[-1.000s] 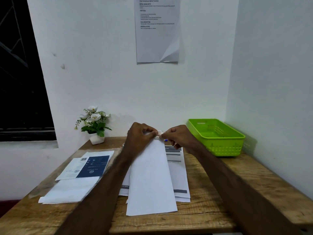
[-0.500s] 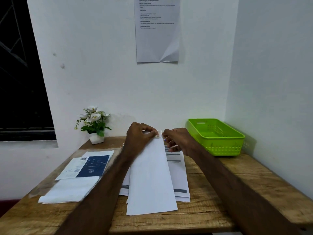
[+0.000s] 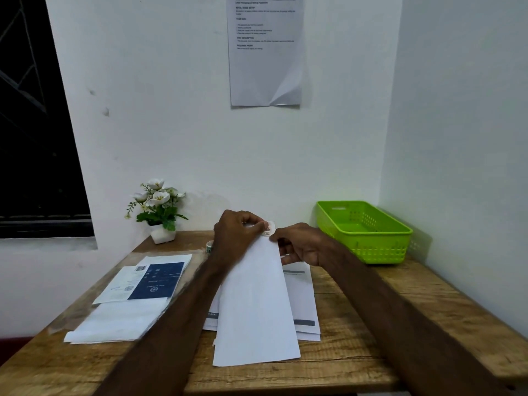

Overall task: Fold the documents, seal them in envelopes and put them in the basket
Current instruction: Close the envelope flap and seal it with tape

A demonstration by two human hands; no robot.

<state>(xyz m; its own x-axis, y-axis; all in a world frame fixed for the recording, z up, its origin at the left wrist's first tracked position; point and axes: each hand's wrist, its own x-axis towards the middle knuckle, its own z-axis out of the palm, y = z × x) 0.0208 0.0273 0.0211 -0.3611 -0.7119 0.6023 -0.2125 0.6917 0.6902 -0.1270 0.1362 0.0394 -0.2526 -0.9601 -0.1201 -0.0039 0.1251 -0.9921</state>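
Note:
A long white envelope [image 3: 255,304] lies lengthwise on the wooden table [image 3: 357,338], on top of printed documents [image 3: 303,295]. My left hand [image 3: 238,234] pinches the envelope's far end, where a small piece of patterned tape [image 3: 269,228] sticks out. My right hand [image 3: 303,247] rests at the same end, its fingertips touching the envelope's right edge just below the tape. The green basket [image 3: 364,232] stands at the back right by the wall, with nothing visible inside.
At the left lie a blue-and-white leaflet [image 3: 148,280] and white sheets in a clear sleeve [image 3: 120,321]. A potted white flower [image 3: 158,212] stands at the back left. A tape roll [image 3: 210,247] peeks out behind my left wrist. Walls close the back and right.
My right hand has let go of the tape end and slid a little down and right along the envelope's edge. My left hand has stayed in place.

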